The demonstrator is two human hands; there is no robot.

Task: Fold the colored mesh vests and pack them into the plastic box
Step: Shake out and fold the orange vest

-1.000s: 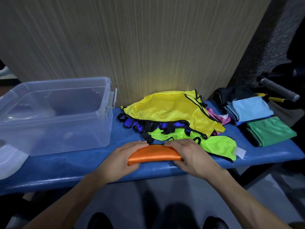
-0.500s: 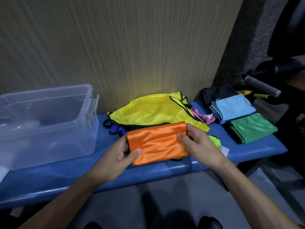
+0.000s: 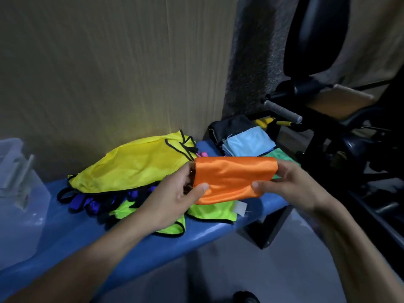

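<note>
- The folded orange mesh vest (image 3: 231, 179) is held in the air above the blue padded tabletop (image 3: 135, 243), nearest the camera, over the lime-green mesh vest (image 3: 209, 212) that lies on the tabletop.
- The grip of the left hand (image 3: 172, 200) is clamped on the left end of the orange bundle, thumb on the near face and fingers behind it; the grip of the right hand (image 3: 290, 186) is clamped on the right end in the same way.
- The bundle's long axis runs left to right, roughly level, with its broad face turned towards the camera and its folded upper edge away from it.
- The step in hand is judged to be the carrying of the finished fold to its place; it is best done with both ends kept pinched so that the slippery layers cannot spring open, and with the bundle kept level until it is laid flat.
- Behind and left of the orange bundle, the loose yellow mesh vest with black trim (image 3: 135, 165) is draped over blue-purple mesh vests (image 3: 91, 203).
- Behind and right of it, a light-blue folded cloth (image 3: 248, 142) lies on a stack.
- Far to the left of the bundle, only a corner of the clear plastic box (image 3: 19, 193) is seen at the frame's edge.
</note>
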